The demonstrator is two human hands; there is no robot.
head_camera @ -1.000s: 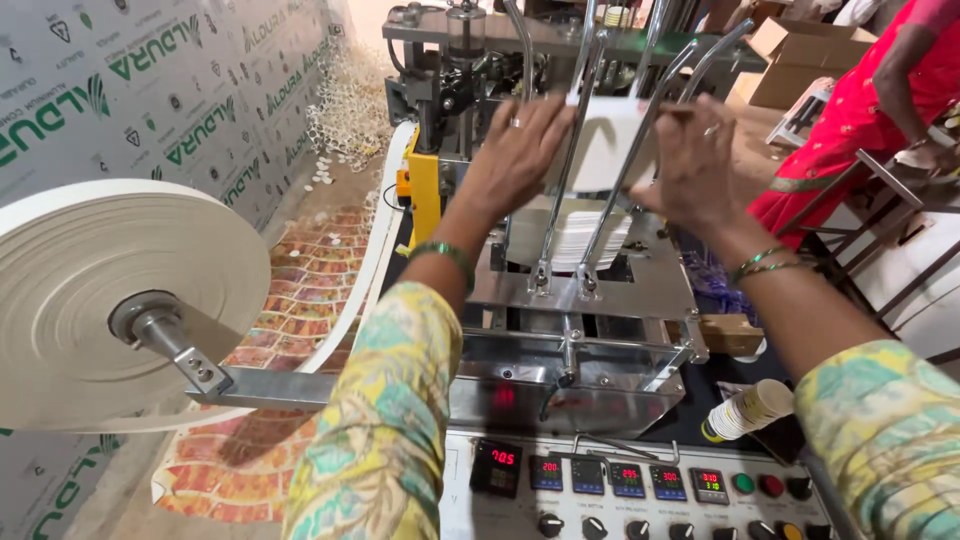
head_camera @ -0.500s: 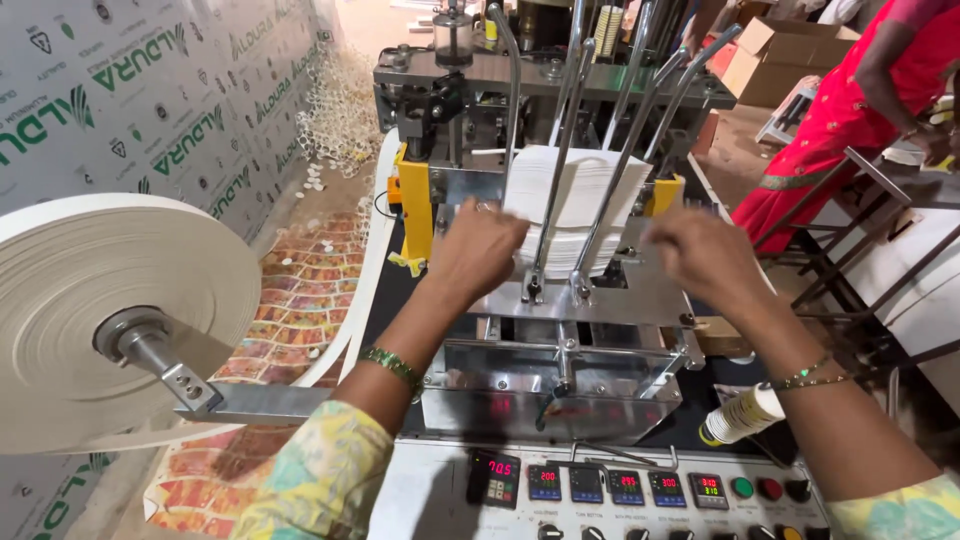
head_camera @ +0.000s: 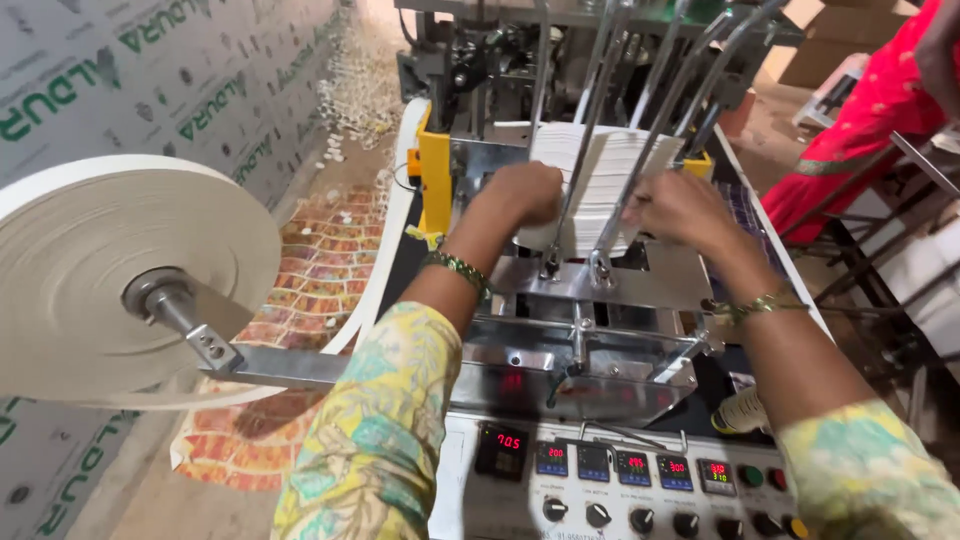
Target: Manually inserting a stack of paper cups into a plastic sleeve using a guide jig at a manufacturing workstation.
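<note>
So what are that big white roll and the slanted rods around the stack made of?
The big white roll looks like matte paper: thin wound layers show on its face. The slanted rods seem polished metal, grey with bright glints. The white stack between both hands looks like paper too.

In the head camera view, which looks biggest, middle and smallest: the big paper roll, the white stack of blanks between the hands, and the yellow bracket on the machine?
1. Paper roll, by far the largest, though it sits nearest the camera.
2. White stack of blanks.
3. Yellow bracket, the smallest.
</note>
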